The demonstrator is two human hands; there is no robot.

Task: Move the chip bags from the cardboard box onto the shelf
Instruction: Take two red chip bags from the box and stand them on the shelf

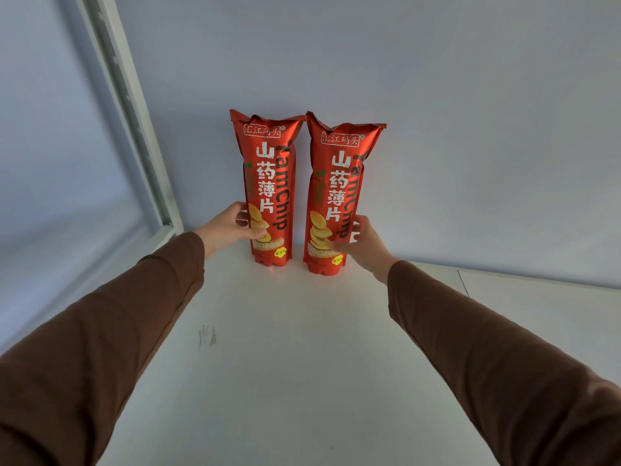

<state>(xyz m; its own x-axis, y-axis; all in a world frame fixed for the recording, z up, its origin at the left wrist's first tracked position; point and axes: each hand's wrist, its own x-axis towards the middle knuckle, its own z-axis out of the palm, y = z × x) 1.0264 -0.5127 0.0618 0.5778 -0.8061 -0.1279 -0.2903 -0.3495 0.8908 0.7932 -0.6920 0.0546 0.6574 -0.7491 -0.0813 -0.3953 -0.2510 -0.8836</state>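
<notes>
Two tall red foil chip bags stand upright on the white shelf (pixel 302 348), backed against the wall. Left hand (pixel 228 230) grips left bag (pixel 268 183), right hand (pixel 361 243) grips right bag (pixel 339 196), probably steadying them.

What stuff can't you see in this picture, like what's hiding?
- Cardboard box: not in the head view at all, so how many bags are left cannot be told.
- Left hand fingers: mostly behind the left chip bag.
- Right hand fingers: partly behind the right chip bag.
- Backs of both bags: turned toward the wall.
- Small yellow label print near each bag's bottom: too small to read.
- Shelf: front edge cut off by the picture's bottom.
</notes>
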